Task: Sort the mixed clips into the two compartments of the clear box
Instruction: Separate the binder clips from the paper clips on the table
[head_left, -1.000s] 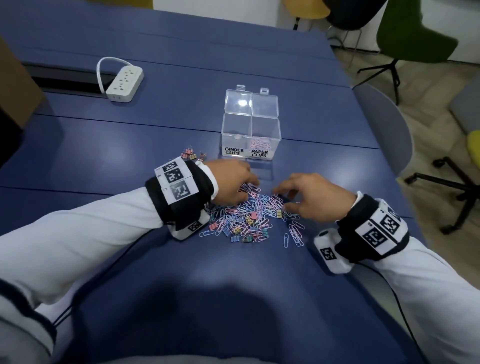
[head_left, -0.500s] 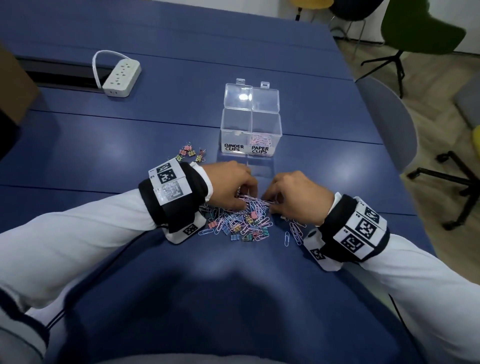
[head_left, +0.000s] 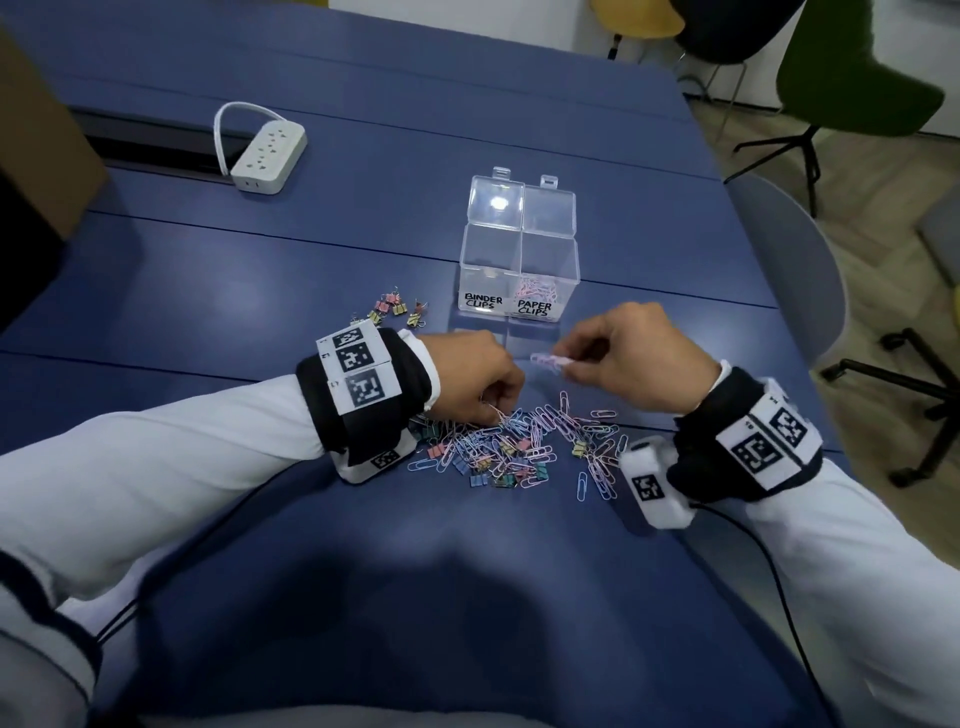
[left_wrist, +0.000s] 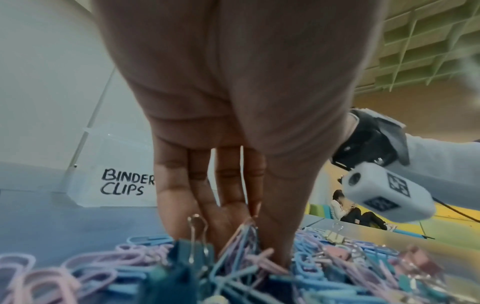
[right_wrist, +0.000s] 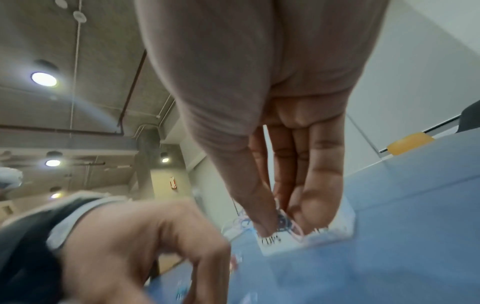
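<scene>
Right hand (head_left: 639, 364): risen off pile (head_left: 519, 441), now pinching paper clips (head_left: 545, 359), box (head_left: 519, 270) next. Left hand (head_left: 467, 379): still down, pinching clips in pile.

Left hand (left_wrist: 233, 123) fingertips buried in clip pile (left_wrist: 233, 273)

Both hands (head_left: 470, 376) (head_left: 636, 358) pinched, fingers down
</scene>
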